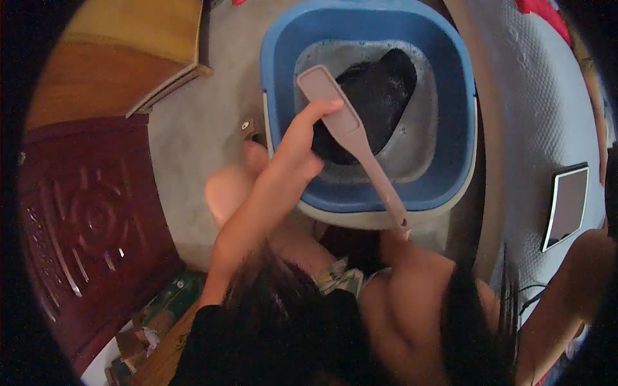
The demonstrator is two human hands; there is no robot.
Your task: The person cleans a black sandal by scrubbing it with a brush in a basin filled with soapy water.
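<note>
My left hand [297, 145] is closed around the head end of a pale pink long-handled scrub brush [370, 154], with the thumb lying on its flat back. Any bristles are hidden underneath. The handle slants down to the right, across the near rim of a blue basin [283, 71] with a pale outer shell. Beneath the brush, a black wet item [386, 96] sits in cloudy water, bulging above the surface; I cannot tell its exact kind. At the far right my right forearm shows, but the hand is lost beyond the dark picture edge.
My bare knees are just below the basin. A tablet [566, 207] lies on a grey quilted bed surface [534, 96] to the right. On the left stand a wooden cabinet [116, 83] and a dark red carved panel [96, 219]. Boxes and clutter fill the lower left.
</note>
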